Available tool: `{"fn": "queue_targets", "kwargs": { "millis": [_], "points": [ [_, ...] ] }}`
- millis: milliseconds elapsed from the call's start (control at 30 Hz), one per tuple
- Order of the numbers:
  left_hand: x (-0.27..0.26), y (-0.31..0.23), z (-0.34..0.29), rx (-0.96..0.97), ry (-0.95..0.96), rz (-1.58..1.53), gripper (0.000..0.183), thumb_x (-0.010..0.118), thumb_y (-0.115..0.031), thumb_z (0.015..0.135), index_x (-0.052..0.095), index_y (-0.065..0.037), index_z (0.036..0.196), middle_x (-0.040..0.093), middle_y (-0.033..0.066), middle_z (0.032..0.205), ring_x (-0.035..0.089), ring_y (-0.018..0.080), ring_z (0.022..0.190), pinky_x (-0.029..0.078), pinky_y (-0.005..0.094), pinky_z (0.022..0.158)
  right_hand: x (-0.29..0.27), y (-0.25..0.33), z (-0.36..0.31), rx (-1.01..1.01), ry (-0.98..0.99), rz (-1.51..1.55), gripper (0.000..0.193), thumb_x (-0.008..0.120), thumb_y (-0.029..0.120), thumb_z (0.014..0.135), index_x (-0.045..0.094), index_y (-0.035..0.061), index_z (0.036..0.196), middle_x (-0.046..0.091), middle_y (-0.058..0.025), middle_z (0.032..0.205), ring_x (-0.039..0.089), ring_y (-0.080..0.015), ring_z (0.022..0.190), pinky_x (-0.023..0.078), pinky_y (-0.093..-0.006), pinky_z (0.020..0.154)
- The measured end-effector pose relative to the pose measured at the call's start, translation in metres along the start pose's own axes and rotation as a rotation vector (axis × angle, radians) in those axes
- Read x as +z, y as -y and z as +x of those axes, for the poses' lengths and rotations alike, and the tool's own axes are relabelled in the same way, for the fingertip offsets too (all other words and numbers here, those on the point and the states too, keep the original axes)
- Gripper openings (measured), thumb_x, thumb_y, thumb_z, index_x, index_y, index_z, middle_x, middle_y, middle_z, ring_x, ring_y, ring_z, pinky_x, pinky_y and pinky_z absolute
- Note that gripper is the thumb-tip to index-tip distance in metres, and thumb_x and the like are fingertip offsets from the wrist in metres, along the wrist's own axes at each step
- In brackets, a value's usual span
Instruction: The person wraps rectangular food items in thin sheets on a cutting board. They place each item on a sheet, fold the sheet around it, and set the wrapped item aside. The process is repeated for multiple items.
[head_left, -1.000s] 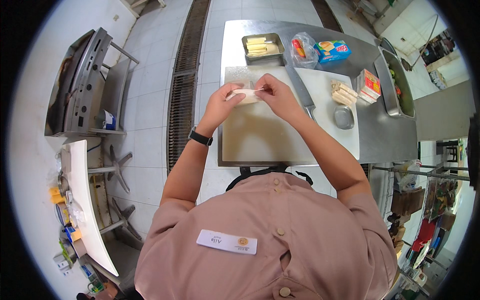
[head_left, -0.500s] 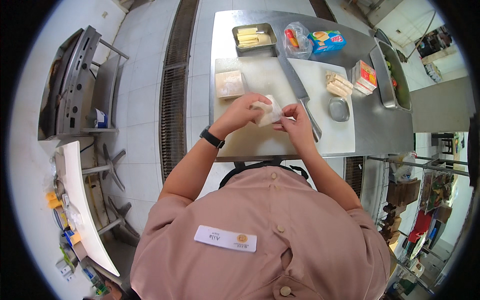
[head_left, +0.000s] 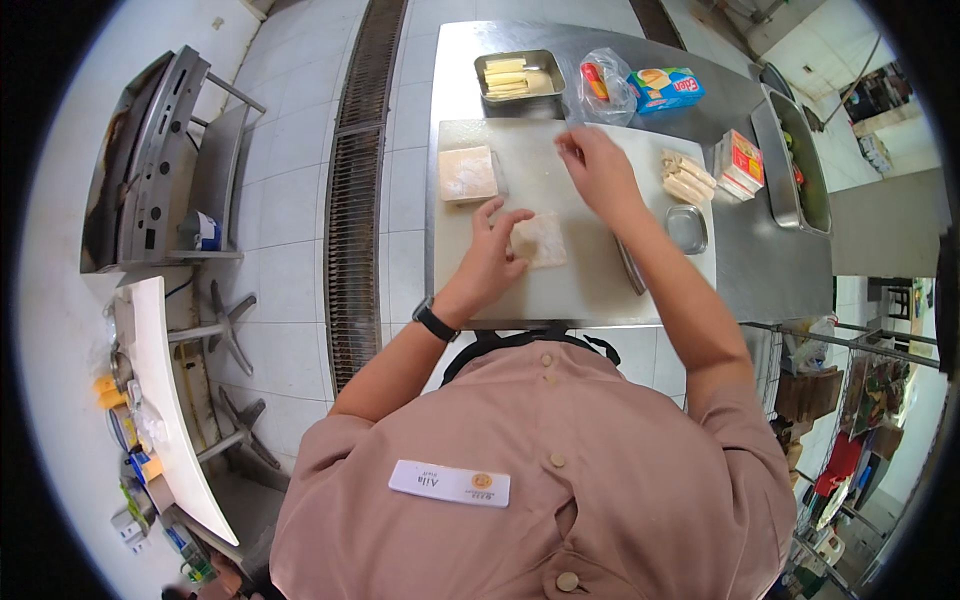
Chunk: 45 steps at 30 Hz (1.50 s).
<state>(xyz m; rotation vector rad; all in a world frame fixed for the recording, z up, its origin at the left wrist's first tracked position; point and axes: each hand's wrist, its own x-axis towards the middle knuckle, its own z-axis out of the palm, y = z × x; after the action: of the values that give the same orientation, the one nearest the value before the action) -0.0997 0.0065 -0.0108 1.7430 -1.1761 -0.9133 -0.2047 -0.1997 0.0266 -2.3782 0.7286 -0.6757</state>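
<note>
A thin pale square wrapper sheet (head_left: 545,241) lies flat on the white cutting board (head_left: 590,300). Beside its left edge is my left hand (head_left: 482,262), fingers apart, the fingertips at the sheet. My right hand (head_left: 600,172) is over the far part of the board, fingers loosely bent and slightly blurred, with nothing visible in them. Under my right forearm lies a knife, of which just part of the handle (head_left: 631,266) shows. A stack of square wrappers (head_left: 467,174) sits at the board's far left. Several rolled wrapper sticks (head_left: 686,178) lie at the right.
Beyond the board stand a metal tray (head_left: 519,104) of pale yellow sticks, a plastic bag (head_left: 605,88) with something red inside, and a blue box (head_left: 667,89). Rightward are a small metal dish (head_left: 687,230), red-and-white packs (head_left: 738,165) and a deep metal pan (head_left: 795,160).
The wrapper sheet, held up between both hands before, now lies flat on the board. My right hand has let go and moved away from me, over the knife; my left hand has opened beside the sheet.
</note>
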Motion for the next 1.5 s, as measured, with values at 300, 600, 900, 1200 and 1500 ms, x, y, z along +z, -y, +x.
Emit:
{"fn": "queue_targets", "kwargs": {
  "millis": [300,600,900,1200,1500],
  "points": [
    [0.029,0.0,-0.029,0.116,-0.213,-0.016,0.075,0.064,0.014,0.078,0.047,-0.018,0.143,0.005,0.0178,0.161,0.051,0.0295,0.121,0.052,0.0353,0.097,0.075,-0.034,0.16,-0.011,0.064,-0.436,0.018,0.066,0.016,0.088,0.07,0.0075,0.103,0.067,-0.0156,0.104,0.064,-0.0353,0.105,0.053,-0.0458,0.088],
    [0.034,0.007,-0.036,0.199,-0.275,-0.008,0.07,0.059,0.018,0.08,0.051,-0.017,0.14,0.003,0.0172,0.162,0.048,0.0326,0.131,0.054,0.0361,0.097,0.091,-0.037,0.182,0.143,0.224,-0.632,0.025,0.062,0.018,0.087,0.07,0.0081,0.109,0.064,-0.0175,0.12,0.063,-0.0357,0.112,0.051,-0.0476,0.094],
    [0.025,0.007,-0.031,0.356,-0.302,0.284,0.039,0.068,0.009,0.08,0.069,-0.012,0.113,0.041,0.0173,0.148,0.051,0.034,0.122,0.054,0.037,0.089,0.089,-0.029,0.186,0.251,0.311,-0.53,0.047,0.073,0.032,0.083,0.062,0.0086,0.121,0.068,-0.0172,0.12,0.065,-0.0334,0.113,0.05,-0.0473,0.096],
    [0.019,0.01,-0.033,0.364,-0.325,0.493,0.017,0.069,-0.007,0.082,0.07,-0.012,0.098,0.064,0.0062,0.103,0.056,0.0304,0.098,0.05,0.039,0.085,0.026,-0.044,0.142,0.27,0.169,0.335,0.028,0.07,0.024,0.085,0.071,0.0049,0.106,0.074,-0.0063,0.093,0.067,-0.0171,0.081,0.049,-0.0322,0.072],
    [0.022,0.016,-0.034,0.359,-0.362,0.453,0.017,0.073,-0.007,0.082,0.07,-0.011,0.098,0.062,0.0081,0.106,0.056,0.0292,0.097,0.051,0.0381,0.082,0.01,0.002,-0.064,0.51,0.393,0.73,0.021,0.069,0.01,0.089,0.069,0.0036,0.109,0.07,-0.0004,0.095,0.061,-0.0084,0.083,0.047,-0.0245,0.075]
  ]
}}
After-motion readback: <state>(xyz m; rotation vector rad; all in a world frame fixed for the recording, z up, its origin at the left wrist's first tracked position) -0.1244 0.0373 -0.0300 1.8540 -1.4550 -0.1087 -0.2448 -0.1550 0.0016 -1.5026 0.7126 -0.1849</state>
